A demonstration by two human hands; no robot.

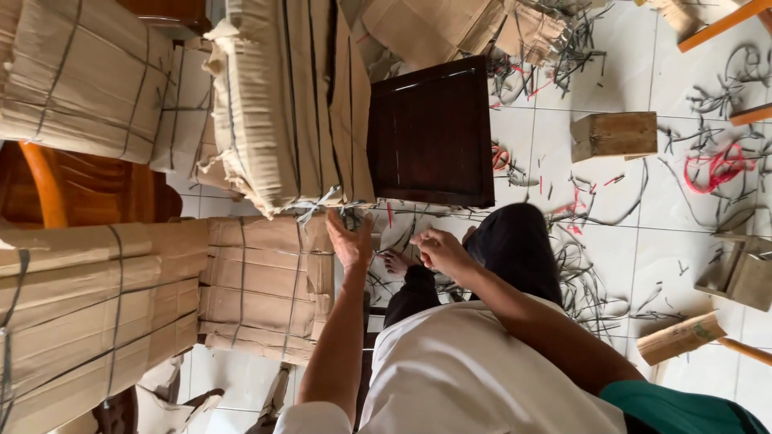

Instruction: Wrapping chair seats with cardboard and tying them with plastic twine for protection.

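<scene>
1. Our left hand point(351, 241) lies open, palm flat on the cardboard-wrapped bundle point(265, 285) at 9 o'clock, its grip closed on nothing.
2. Our right hand point(438, 251) hovers at 3 o'clock of it; whether its grip holds anything, we cannot tell.
3. A dark wooden panel point(432, 133) lies at 12 o'clock on the tiled floor point(643, 233).

Cardboard-wrapped bundles point(265, 289): tan-brown, crossed by grey strapping bands point(241, 281). Wooden panel point(432, 133): dark reddish-brown, glossy. Floor tiles point(643, 233): white with grey grout lines. Strap offcuts point(591, 281): dark grey. Cord scraps point(712, 169): red. Wooden block point(615, 135): pale brown. Shirt point(458, 378): white. Trousers point(515, 245): black.
</scene>
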